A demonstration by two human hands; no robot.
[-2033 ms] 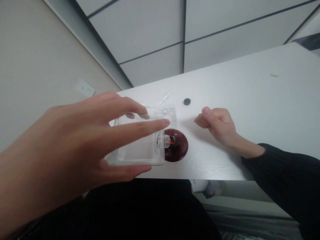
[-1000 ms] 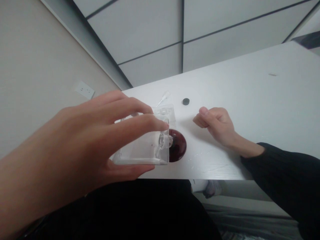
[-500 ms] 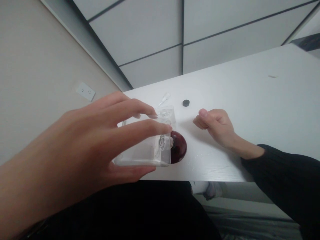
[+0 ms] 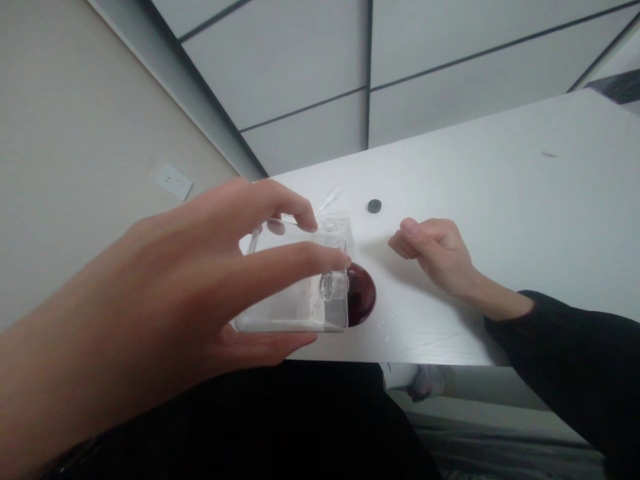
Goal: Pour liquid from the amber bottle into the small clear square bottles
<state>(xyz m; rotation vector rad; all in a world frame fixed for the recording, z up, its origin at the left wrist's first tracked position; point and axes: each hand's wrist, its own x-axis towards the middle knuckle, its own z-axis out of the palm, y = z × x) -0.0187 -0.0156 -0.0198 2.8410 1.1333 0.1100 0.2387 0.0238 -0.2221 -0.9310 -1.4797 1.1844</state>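
Note:
My left hand (image 4: 200, 280) is closed around a clear rectangular bottle (image 4: 280, 310), thumb beneath and fingers over the upper side. The bottle is tilted on its side above the table, its round neck (image 4: 327, 285) towards the right and uncapped. Partly hidden behind it, a glossy dark red round object (image 4: 361, 293) lies on the table. My right hand (image 4: 435, 250) makes a fist to the right, thumb on top of the curled fingers, with nothing visible in it. Between the hands and farther back is a small black cap (image 4: 375, 206).
A second clear piece (image 4: 343, 223) stands behind the bottle, partly covered by my fingers. Beyond it lies a small clear funnel-like item (image 4: 331, 197). Clear droplets or bits (image 4: 390, 323) dot the white table (image 4: 475, 187) near its front edge. Cabinet panels (image 4: 310, 67) rise behind.
My left index finger and the others have shifted slightly on the bottle, which sits a touch farther right in view. The right fist keeps its pose.

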